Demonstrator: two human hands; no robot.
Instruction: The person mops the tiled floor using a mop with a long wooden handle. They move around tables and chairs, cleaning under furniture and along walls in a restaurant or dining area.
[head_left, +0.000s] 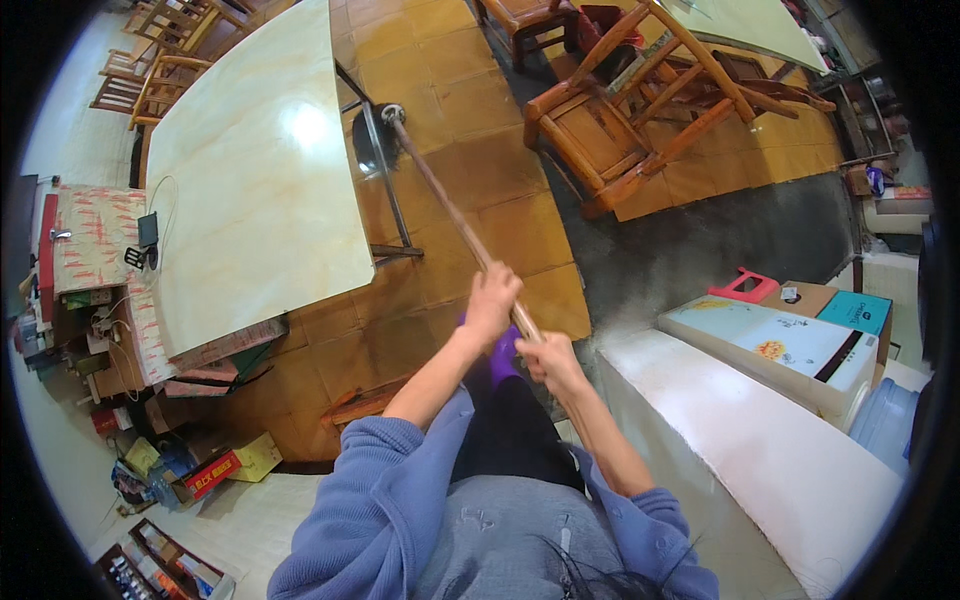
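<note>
A long wooden mop handle (450, 206) runs from my hands up and away to the left. My left hand (493, 300) grips the shaft partway down, and my right hand (551, 362) is closed around its near end. At the far end a dark mop head (375, 139) rests on the orange-brown tiled floor (480, 172), partly hidden behind the metal leg of a table. The tiles near the mop look wet and shiny. Purple footwear (501, 352) shows just below the shaft, between my forearms.
A pale-topped table (255, 187) with a metal frame stands left. Wooden chairs (600, 142) stand upper right. A white ledge (735, 427) runs along the right, beside a white appliance (772, 349) and boxes. A yellow box (256, 457) and other goods lie lower left.
</note>
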